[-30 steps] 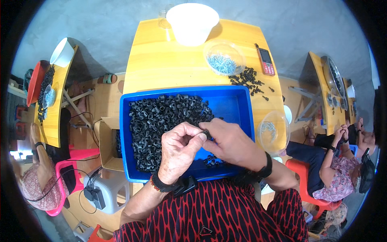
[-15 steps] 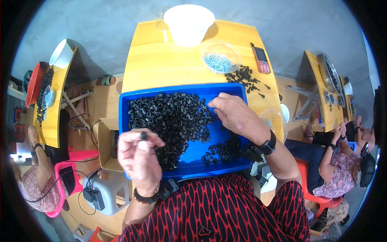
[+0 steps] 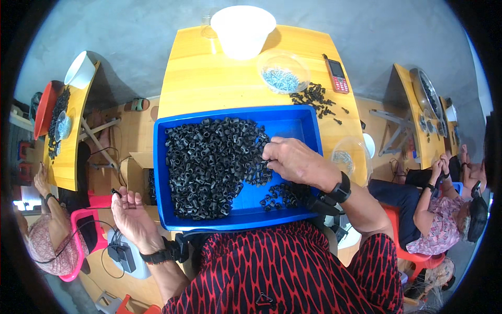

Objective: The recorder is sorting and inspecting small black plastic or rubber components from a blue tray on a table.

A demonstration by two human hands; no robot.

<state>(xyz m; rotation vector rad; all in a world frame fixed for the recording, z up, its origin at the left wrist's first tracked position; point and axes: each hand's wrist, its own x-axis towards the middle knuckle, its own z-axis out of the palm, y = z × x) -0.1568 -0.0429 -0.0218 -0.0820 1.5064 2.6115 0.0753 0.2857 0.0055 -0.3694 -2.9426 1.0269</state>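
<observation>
A blue plastic tray [image 3: 238, 224] holds a heap of small black ring-like plastic parts [image 3: 209, 162], with a smaller loose group [image 3: 282, 197] at its near right. My right hand [image 3: 300, 163] reaches over the tray, thumb and fingers pinched together at the heap's right edge. Whatever lies between those fingertips is too hidden to make out. Outside the tray on the left, my left hand [image 3: 135, 220] is turned palm up with its fingers partly curled. One small black plastic part [image 3: 116, 192] shows at its fingertips.
On the yellow table [image 3: 209, 78] stand a white bowl [image 3: 243, 31], a clear bowl of screws [image 3: 282, 76], several black pieces [image 3: 315, 97] and a red phone [image 3: 337, 76]. A cardboard box [image 3: 137, 178] sits left of the tray. People work at side tables.
My left hand has moved left and down, out from over the tray, and turned palm up. My right hand has lowered toward the heap's right edge.
</observation>
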